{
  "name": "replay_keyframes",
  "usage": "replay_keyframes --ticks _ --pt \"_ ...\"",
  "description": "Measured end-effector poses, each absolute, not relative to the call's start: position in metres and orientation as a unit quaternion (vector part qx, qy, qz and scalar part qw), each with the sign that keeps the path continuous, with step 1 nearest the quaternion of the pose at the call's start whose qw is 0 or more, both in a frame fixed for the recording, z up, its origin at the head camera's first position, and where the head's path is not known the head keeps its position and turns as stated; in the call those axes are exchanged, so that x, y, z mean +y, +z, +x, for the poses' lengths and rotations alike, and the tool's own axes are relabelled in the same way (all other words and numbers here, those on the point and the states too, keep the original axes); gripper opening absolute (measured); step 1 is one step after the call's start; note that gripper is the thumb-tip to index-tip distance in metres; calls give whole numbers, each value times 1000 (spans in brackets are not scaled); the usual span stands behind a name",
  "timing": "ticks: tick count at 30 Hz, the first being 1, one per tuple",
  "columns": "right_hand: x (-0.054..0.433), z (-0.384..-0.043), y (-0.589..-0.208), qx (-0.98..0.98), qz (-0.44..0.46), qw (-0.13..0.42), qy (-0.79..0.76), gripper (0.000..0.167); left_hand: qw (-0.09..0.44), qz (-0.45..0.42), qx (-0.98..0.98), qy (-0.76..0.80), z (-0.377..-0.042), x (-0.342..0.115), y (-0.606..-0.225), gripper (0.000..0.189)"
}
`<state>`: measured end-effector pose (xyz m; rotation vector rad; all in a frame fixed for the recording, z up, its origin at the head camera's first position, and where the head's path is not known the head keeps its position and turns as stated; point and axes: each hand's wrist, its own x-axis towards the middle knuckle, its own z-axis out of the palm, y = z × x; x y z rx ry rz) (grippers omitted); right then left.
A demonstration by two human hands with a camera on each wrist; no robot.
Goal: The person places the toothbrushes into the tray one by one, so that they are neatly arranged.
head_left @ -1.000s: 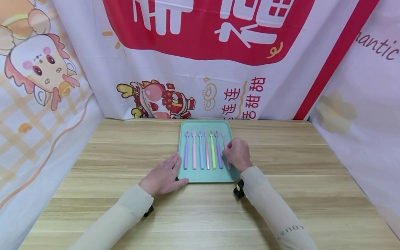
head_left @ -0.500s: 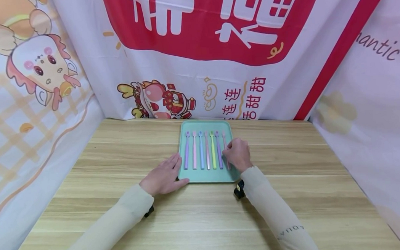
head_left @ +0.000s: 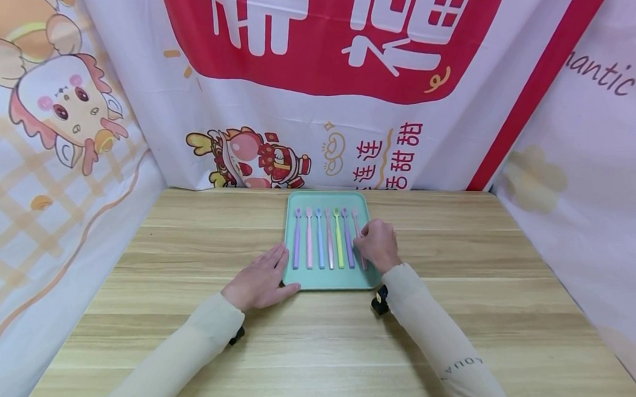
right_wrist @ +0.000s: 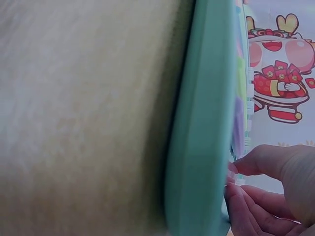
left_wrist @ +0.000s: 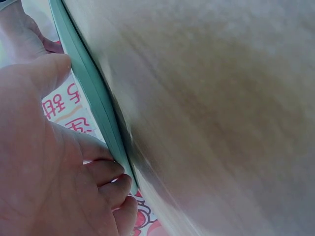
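Observation:
A mint-green tray (head_left: 331, 280) bears a row of several pastel toothbrushes, lying side by side with their heads toward the back. From the left come a purple toothbrush (head_left: 296, 242), a pink one, a blue toothbrush (head_left: 320, 241), then more pink, a yellow-green toothbrush (head_left: 339, 239) and a second purple one. My right hand (head_left: 379, 243) pinches the rightmost pink toothbrush (head_left: 355, 217) by its handle between thumb and fingertips, inside the tray. My left hand (head_left: 260, 280) touches the tray's left edge, fingers fairly straight and thumb at the front corner.
The tray lies near the back of a wood-grain table (head_left: 327, 356). Behind it hangs a printed cloth backdrop (head_left: 166, 123), and more printed cloth borders both sides. Dark wrist-worn devices show under both sleeves, one beside the right sleeve (head_left: 424, 319).

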<state>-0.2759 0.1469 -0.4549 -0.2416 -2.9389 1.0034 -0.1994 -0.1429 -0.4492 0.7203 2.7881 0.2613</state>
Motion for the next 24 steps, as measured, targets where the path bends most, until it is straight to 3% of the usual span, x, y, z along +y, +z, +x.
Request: replay_keyframes --ticks 17,24 --pt "159 -271 -449 -939 -57 9 340 32 124 251 956 88 -201 -142 -449 93" --pt "179 -269 -436 -936 5 17 352 36 125 251 956 90 -201 -143 -448 92"
